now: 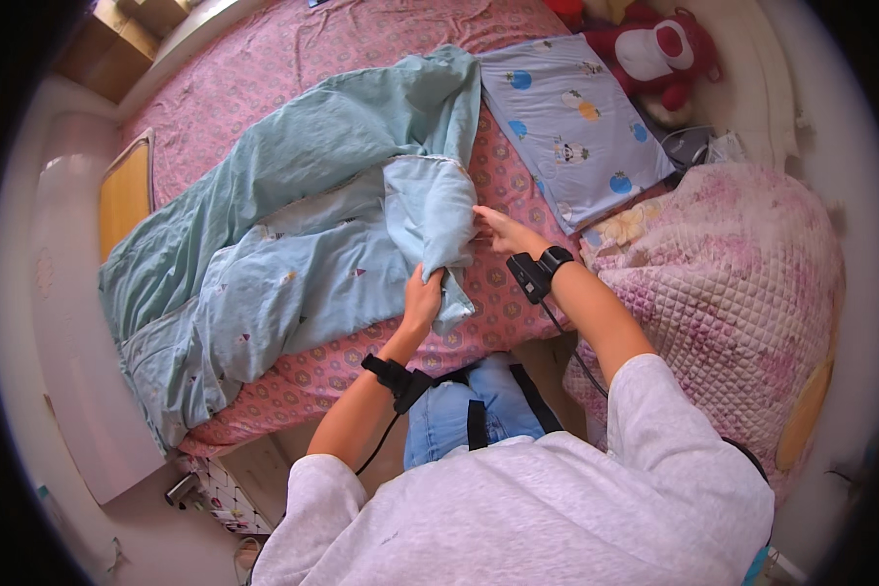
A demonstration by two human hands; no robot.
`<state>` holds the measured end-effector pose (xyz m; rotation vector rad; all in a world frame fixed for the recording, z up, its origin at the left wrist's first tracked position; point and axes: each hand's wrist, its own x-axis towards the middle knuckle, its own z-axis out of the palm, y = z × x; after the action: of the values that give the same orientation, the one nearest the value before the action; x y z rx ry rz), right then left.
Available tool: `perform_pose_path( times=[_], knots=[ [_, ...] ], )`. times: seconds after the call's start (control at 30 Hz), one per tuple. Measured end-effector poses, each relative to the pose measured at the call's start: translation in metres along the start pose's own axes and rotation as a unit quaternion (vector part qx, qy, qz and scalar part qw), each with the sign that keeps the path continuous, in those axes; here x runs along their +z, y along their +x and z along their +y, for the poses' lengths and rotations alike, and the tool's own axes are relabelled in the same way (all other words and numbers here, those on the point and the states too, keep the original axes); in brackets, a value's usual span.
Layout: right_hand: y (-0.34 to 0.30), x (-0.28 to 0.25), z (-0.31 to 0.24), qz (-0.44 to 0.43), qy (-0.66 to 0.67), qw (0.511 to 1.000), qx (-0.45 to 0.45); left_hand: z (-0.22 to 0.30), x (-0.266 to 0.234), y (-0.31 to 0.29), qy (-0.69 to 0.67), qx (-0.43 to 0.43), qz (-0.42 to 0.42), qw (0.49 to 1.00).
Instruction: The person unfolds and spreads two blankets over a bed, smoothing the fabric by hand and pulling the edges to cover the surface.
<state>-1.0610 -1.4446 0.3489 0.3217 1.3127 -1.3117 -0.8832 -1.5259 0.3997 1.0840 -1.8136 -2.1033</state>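
Note:
A quilt [308, 259], light blue with small printed figures on one side and teal on the other, lies rumpled across the bed. Its right end is turned back into a folded flap [435, 210]. My left hand [423, 296] is closed on the flap's near lower corner, fingers partly hidden by the cloth. At the flap's right edge is my right hand [501, 230], its fingers stretched out and touching the fabric, fingertips partly hidden. Black straps with small devices and cables sit on both wrists.
Pink patterned sheet [514, 283] covers the bed. A pale blue pillow [578, 127] with printed fruit lies at the right, near a red plush toy [660, 54]. A quilted pink-and-white cover [723, 303] is heaped at the right. A wooden board [127, 195] stands at the left.

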Motion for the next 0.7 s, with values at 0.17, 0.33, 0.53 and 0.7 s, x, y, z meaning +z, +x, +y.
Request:
perform_pose_path(
  times=[0.17,0.33,0.53,0.7],
  knots=[
    [0.021,-0.014,-0.04,-0.026,-0.046,0.998,0.031,0.033,0.005,-0.007,0.016,-0.028,-0.029,0.999],
    [0.074,-0.038,-0.085,-0.103,-0.021,0.992,0.075,0.069,0.025,-0.016,0.049,-0.077,-0.042,0.995],
    [0.174,-0.085,-0.148,-0.054,-0.022,0.998,0.014,0.073,0.068,-0.017,0.079,-0.172,-0.075,0.979],
    [0.179,-0.071,-0.204,0.008,-0.038,0.997,-0.073,0.01,0.102,-0.018,0.052,-0.292,-0.164,0.941]
  ],
)
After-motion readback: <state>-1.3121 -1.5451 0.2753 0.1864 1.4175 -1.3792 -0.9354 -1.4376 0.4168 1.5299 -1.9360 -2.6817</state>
